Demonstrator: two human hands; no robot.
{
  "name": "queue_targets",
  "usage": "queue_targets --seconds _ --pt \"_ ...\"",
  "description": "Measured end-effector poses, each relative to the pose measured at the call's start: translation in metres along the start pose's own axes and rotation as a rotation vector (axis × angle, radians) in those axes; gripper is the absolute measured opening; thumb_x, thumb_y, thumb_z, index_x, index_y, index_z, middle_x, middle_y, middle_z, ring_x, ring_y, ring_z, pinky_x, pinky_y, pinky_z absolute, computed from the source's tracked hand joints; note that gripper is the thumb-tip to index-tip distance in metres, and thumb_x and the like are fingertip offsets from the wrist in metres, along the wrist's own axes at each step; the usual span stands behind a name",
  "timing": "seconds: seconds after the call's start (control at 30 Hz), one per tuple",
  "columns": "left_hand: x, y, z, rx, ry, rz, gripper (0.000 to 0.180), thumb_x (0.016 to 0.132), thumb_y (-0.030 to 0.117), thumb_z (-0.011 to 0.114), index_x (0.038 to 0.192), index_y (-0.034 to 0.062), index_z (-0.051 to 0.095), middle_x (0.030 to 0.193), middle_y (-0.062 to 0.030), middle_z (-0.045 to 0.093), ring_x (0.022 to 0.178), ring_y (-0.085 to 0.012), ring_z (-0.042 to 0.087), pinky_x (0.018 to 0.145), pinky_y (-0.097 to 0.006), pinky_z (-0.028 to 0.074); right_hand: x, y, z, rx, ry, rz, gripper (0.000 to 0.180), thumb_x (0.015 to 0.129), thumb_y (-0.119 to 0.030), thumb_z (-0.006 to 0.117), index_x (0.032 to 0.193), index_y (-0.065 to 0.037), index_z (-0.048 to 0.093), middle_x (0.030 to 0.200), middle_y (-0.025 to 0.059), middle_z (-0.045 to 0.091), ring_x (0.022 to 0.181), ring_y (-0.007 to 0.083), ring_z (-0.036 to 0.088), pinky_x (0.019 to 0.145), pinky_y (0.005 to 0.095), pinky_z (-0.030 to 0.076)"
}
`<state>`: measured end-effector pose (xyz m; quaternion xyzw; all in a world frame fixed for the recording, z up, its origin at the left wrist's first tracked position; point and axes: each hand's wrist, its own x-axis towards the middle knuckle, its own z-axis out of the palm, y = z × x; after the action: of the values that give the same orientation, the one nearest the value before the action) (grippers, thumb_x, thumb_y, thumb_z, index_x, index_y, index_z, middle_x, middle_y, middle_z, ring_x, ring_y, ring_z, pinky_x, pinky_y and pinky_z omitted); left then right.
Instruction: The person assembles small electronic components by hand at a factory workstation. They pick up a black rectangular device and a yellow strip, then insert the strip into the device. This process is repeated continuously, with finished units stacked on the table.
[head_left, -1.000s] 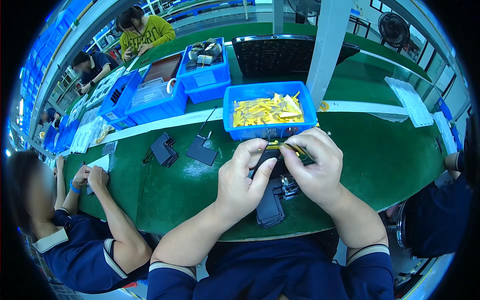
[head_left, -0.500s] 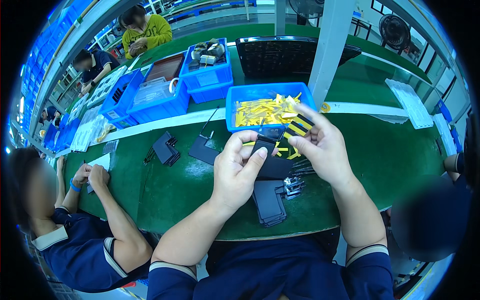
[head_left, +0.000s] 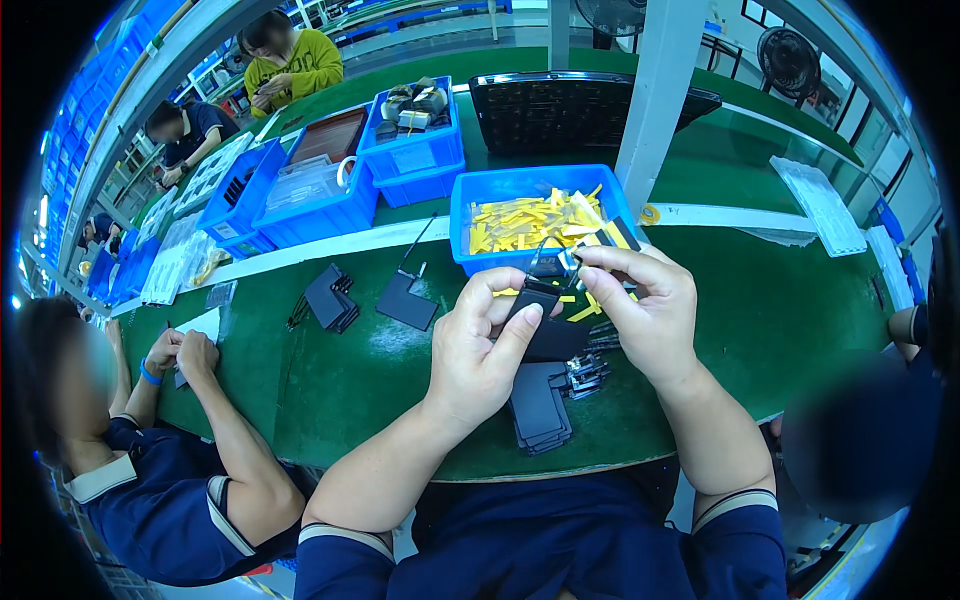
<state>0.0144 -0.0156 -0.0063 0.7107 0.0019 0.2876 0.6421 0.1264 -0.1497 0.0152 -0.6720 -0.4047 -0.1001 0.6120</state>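
Observation:
My left hand (head_left: 472, 345) is closed around a flat black part (head_left: 534, 298) with thin wires at its far end, the thumb pressed on its face. Close beside it, my right hand (head_left: 648, 305) pinches at the wire end, with a black-and-yellow striped strip (head_left: 622, 236) sticking up past the fingers. What lies right between the right fingertips is partly hidden. Under my hands is a stack of black L-shaped parts (head_left: 540, 405) with wire ends, and loose yellow strips (head_left: 585, 308) lie on the green table.
A blue bin (head_left: 459, 215) of yellow strips stands just beyond my hands. Left of it are more L-shaped parts (head_left: 408, 302), a small stack (head_left: 330, 300) and blue crates (head_left: 318, 215). A white post (head_left: 650, 110) rises behind. Co-workers sit close on both sides.
My right hand has come closer to the wire end of the black part, its fingers now pinched together. The striped strip has shifted up and to the right. My left hand keeps its hold.

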Motion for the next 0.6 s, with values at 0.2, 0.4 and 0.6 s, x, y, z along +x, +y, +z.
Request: queue_targets --seconds 0.2,0.4,0.6 --pt "0.0003 -0.0018 0.0001 -0.014 0.008 -0.025 0.024 0.091 0.01 0.056 0.11 0.0012 0.046 0.093 -0.0121 0.069 0.082 -0.0117 0.064 0.071 -0.025 0.05 -0.0017 0.0007 -0.002 0.108 -0.062 0.171 0.014 0.079 -0.007 0.068 0.091 -0.001 0.071 0.073 0.0086 0.066 0.064 0.012 0.062 0.057 0.0233 0.047" --pt "0.0009 -0.0035 0.0014 -0.008 0.009 -0.022 0.023 0.091 0.009 0.056 0.11 0.001 0.046 0.092 -0.0115 0.069 0.082 -0.0101 0.063 0.071 -0.024 0.049 -0.0035 -0.0005 -0.0001 0.077 -0.066 0.124 0.01 0.08 -0.004 0.064 0.087 0.001 0.069 0.073 0.0097 0.065 0.062 0.0119 0.061 0.057 0.0237 0.048" --pt "0.0016 0.0021 0.0009 -0.079 -0.028 -0.101 0.023 0.091 0.007 0.054 0.111 0.0005 0.044 0.094 -0.0131 0.068 0.086 -0.0114 0.063 0.076 -0.024 0.049 -0.0039 -0.0016 0.0009 0.115 -0.07 0.109 0.007 0.08 -0.002 0.063 0.084 0.002 0.065 0.076 0.0078 0.064 0.064 0.011 0.061 0.06 0.0227 0.048"
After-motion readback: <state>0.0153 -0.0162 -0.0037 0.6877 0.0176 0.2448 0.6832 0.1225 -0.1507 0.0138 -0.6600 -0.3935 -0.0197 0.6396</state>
